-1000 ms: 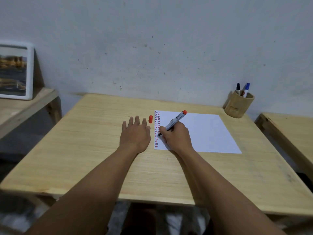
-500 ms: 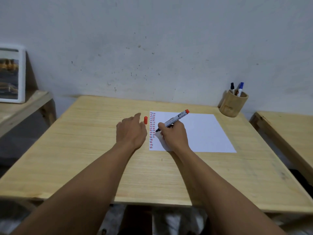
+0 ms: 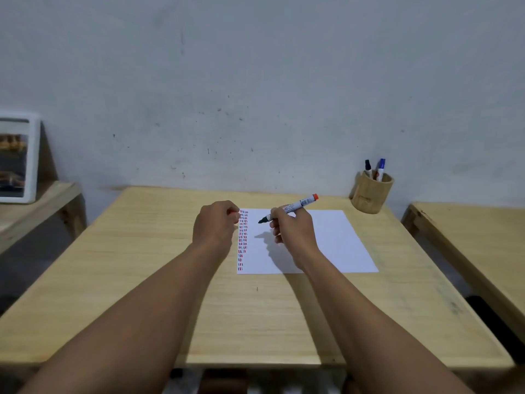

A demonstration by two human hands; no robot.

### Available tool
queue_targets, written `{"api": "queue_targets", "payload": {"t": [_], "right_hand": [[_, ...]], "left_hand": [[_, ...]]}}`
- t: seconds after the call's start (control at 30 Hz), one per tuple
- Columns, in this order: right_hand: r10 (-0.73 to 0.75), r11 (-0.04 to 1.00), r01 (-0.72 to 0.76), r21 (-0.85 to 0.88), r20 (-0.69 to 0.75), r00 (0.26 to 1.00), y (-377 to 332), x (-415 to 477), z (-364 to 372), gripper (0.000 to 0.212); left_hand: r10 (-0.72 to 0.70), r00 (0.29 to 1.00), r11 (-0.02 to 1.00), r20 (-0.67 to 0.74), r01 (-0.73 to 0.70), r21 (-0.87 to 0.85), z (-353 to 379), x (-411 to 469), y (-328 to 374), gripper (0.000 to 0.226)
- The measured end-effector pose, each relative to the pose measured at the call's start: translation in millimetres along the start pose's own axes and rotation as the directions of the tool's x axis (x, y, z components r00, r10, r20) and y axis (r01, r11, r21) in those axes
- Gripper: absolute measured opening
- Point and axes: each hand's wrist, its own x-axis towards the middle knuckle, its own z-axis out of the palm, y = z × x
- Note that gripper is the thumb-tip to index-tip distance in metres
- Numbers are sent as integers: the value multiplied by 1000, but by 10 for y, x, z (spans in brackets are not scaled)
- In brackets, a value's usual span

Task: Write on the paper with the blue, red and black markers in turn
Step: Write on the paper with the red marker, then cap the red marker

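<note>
Red marker held uncapped above the paper, cap in the other hand

Right hand (image 3: 294, 233) grips the red marker (image 3: 289, 208) mid-barrel, tip pointing left and lifted clear of the paper (image 3: 326, 243) (its shadow falls on the sheet). Left hand (image 3: 216, 226) is clenched at the sheet's left edge, pinching the red cap (image 3: 233, 212), only a sliver visible. A column of short red, blue and dark marks (image 3: 242, 240) runs down the left margin. Blue marker (image 3: 381, 169) and black marker (image 3: 368, 167) stand in the wooden cup (image 3: 370, 196) at the bench's (image 3: 142, 265) far right corner

The paper (image 3: 326, 245) lies mid-table (image 3: 142, 265), with the holder (image 3: 372, 194) behind its right corner.
</note>
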Motion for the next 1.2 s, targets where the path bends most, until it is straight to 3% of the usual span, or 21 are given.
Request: {"api": "queue_targets", "payload": {"t": [0.17,0.37,0.7,0.9,0.97,1.07,1.1,1.13,1.2], "right_hand": [[44,987,-39,156,-32,999,-201,-38,-99,13],[38,947,-8,322,-86,996,-539,-66,-263,15],[13,921,22,389,-87,996,-754,-101,-493,15],[78,871,-23,490,-92,993,-757,-95,-587,6],[114,848,-18,530,-148,982,-738,-71,-587,18],[78,874,67,481,-275,958,-719,-38,-606,78],[42,887,99,451,-292,956,-728,-48,-619,88],[10,902,118,415,-294,956,-746,-73,-636,84],[-39,950,117,289,-265,964,-806,-132,-683,42]], "left_hand": [[-39,998,948,-57,19,-318,-18,-17,358,8],[-71,997,877,2,63,-477,-22,-31,724,8],[-7,991,830,131,79,-552,39,-135,1170,13],[11,996,822,91,43,-569,70,-184,1298,13],[23,999,837,47,7,-547,84,-222,1352,13],[47,999,858,-26,-54,-511,94,-285,1449,10],[62,997,861,-42,-74,-503,92,-306,1486,10],[80,995,862,-54,-96,-497,92,-325,1530,10],[117,990,861,-75,-138,-489,97,-354,1619,12]]}}
